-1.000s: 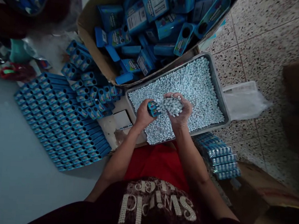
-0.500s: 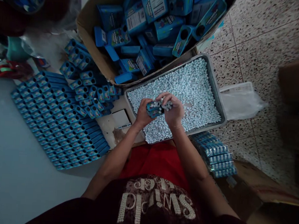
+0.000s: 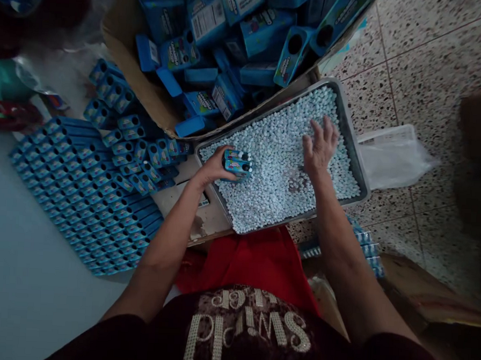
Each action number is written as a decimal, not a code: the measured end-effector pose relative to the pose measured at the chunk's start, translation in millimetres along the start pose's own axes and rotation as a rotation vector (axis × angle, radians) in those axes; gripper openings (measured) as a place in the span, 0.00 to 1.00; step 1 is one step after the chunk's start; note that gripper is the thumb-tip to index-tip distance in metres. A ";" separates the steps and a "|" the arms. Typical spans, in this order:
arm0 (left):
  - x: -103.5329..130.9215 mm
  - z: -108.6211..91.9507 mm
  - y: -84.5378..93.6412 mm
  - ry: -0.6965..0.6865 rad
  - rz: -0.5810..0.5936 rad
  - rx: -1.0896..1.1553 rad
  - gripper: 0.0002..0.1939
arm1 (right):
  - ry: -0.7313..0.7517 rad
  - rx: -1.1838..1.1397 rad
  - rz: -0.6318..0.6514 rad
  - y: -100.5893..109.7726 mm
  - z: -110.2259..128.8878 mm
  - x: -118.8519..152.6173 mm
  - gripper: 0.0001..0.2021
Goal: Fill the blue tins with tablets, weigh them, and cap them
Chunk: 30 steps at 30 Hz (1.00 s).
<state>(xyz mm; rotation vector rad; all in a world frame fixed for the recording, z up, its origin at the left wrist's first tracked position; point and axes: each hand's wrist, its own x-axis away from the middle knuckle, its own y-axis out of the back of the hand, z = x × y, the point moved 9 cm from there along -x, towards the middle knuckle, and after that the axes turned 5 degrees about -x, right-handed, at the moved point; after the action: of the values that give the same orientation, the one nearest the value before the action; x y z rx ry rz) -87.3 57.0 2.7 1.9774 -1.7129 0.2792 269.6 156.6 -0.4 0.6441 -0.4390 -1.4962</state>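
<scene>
1. With the tray (image 3: 353, 140) taken as the clock's centre and twelve at the top, small blue boxes (image 3: 236, 163) are held together at nine o'clock, over the pale pellets (image 3: 260, 186). A few pellets show at the boxes' ends.
2. The left hand (image 3: 215, 165) pinches the boxes between thumb and fingers, a grip that probably keeps them bunched. Being over the tray likely lets strays drop back in.
3. The right hand (image 3: 321, 144), between two and three o'clock, has its fingers spread, with nothing visibly held; whether it touches the pellets, I cannot tell.
4. A carton (image 3: 129, 72) of larger blue packs stands at eleven, near the tray, perhaps for easy reach.
5. Toward nine, rows (image 3: 86, 193) of blue boxes lie stacked, their ends lined up, perhaps to save space.
6. At three, a clear bag (image 3: 390, 155) lies just beside the tray.
</scene>
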 end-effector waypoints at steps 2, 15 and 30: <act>-15.9 6.1 -12.1 0.052 0.110 -0.011 0.41 | -0.004 0.012 0.065 -23.7 2.2 -2.6 0.40; -6.3 -50.4 -117.5 -0.279 0.555 -0.202 0.45 | -0.558 -0.958 -0.012 -106.0 -13.8 51.1 0.22; 69.9 -48.6 -57.1 -0.672 -0.016 -0.639 0.31 | -0.386 -1.449 0.047 -36.9 142.4 56.4 0.18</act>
<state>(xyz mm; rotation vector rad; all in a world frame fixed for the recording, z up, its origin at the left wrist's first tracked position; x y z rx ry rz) -10.9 25.2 63.1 1.6658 -1.8305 -0.9271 153.2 84.8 77.8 -0.7925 0.3879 -1.4709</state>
